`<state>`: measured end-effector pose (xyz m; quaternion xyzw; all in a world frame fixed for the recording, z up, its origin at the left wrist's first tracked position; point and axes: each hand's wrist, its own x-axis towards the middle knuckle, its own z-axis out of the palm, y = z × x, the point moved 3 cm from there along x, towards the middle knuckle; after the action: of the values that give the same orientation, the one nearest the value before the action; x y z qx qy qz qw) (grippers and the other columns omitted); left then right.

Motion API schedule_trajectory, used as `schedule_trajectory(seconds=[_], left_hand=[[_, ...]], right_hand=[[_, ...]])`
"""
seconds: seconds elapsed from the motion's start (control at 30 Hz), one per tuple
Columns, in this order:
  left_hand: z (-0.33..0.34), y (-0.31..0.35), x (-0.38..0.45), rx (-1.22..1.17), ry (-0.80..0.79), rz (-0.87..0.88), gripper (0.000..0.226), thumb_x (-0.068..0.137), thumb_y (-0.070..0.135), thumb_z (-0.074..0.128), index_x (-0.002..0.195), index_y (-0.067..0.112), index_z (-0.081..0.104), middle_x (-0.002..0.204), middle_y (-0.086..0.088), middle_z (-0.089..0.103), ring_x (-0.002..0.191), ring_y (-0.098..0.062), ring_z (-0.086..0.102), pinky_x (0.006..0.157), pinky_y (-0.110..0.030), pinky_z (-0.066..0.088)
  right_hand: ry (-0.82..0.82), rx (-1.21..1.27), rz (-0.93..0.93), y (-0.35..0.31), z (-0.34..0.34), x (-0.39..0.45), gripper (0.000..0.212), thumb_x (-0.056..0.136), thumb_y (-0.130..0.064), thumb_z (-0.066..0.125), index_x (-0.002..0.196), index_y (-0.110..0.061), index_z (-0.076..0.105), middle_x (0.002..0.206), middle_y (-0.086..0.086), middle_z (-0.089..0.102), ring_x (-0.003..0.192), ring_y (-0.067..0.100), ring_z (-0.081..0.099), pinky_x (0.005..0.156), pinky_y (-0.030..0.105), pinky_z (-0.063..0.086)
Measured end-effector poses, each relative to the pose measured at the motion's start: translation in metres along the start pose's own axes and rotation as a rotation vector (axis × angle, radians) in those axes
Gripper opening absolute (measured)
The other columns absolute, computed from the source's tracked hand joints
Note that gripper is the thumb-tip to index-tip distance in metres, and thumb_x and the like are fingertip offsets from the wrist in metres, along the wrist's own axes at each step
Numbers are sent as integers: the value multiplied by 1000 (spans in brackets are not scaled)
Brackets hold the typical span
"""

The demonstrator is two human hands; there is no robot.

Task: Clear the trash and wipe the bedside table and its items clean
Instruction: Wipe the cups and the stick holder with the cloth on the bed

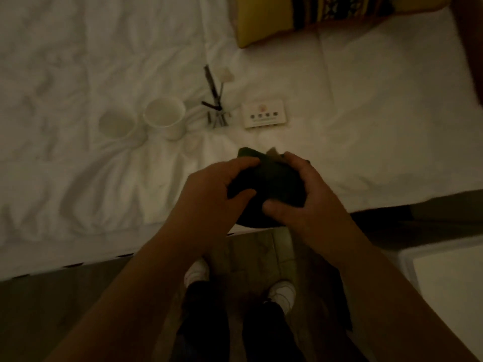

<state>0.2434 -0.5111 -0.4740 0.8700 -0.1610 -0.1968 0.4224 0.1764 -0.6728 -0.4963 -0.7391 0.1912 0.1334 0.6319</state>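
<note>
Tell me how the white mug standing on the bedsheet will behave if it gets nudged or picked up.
The white mug stands upright on soft, wrinkled bedding, so a nudge would probably tip it. It looks rigid, likely ceramic, so fairly heavy for its size and breakable. A smooth wall may be slippery; no handle shows clearly from here.

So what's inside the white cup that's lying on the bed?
The white cup looks empty: only its pale inside wall shows. The very bottom is dim, so something small there could be missed. Its lid lies beside it on the bed sheet.
</note>
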Motion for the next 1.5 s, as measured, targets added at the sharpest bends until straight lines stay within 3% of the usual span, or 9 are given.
schedule_trajectory(seconds=[0.07,0.2,0.3,0.4,0.63,0.93,1.1,1.27,1.5], left_hand=[[-29,-18,-5,55,25,-4,49,84,19,70,127,38,57,102,32,49,96,15,46,79,3,35],[-74,-53,-12,-23,-87,-26,63,80,15,74,133,37,50,117,22,53,104,10,53,88,-5,41],[-100,-79,-10,90,-81,-3,56,81,16,73,131,29,53,120,13,58,109,-2,54,95,-18,44],[-128,-103,-3,118,41,69,32,75,26,75,105,29,64,99,16,56,93,0,54,81,-10,42],[-146,-142,13,-589,14,-78,21,83,14,68,96,29,61,86,10,68,83,-10,69,67,-22,56],[-172,-193,63,-115,287,-168,47,86,29,68,129,33,50,129,11,54,113,-3,55,93,-29,49],[-157,-218,104,370,-98,-255,112,66,49,82,150,39,9,161,0,0,146,-32,4,111,-57,21],[-156,-231,115,374,61,-229,98,69,38,83,148,29,25,148,-6,32,126,-29,44,95,-38,43],[-170,-219,54,95,152,-195,121,59,37,88,151,29,9,142,7,44,120,-10,49,96,-27,38]], right_hand=[[-69,-144,53,-5,34,10,103,57,-41,86,143,-36,31,134,-8,48,119,6,51,92,26,50],[95,-449,-100,-25,84,30,53,70,-35,81,117,-27,59,104,-8,52,97,8,52,75,5,37],[23,-511,-177,-33,110,52,27,69,-31,81,93,-31,68,127,-9,45,122,6,32,99,20,29],[-81,-198,-130,-45,133,71,39,69,-20,83,85,-48,61,106,-33,62,109,-8,54,90,17,45],[-186,719,15,-47,187,103,59,71,-25,81,122,-6,58,116,19,65,111,37,61,86,51,53],[6,854,125,-37,208,141,26,77,-12,70,101,-22,73,105,12,72,100,30,68,72,43,57],[93,785,79,-44,199,161,54,76,-5,66,128,-16,54,114,12,68,103,30,67,73,43,56],[78,623,5,-46,203,169,45,78,-4,66,120,-17,60,113,10,68,104,27,66,81,45,56],[106,-344,-604,-77,240,164,48,79,-4,72,125,-7,59,130,7,58,124,14,50,107,26,38]])
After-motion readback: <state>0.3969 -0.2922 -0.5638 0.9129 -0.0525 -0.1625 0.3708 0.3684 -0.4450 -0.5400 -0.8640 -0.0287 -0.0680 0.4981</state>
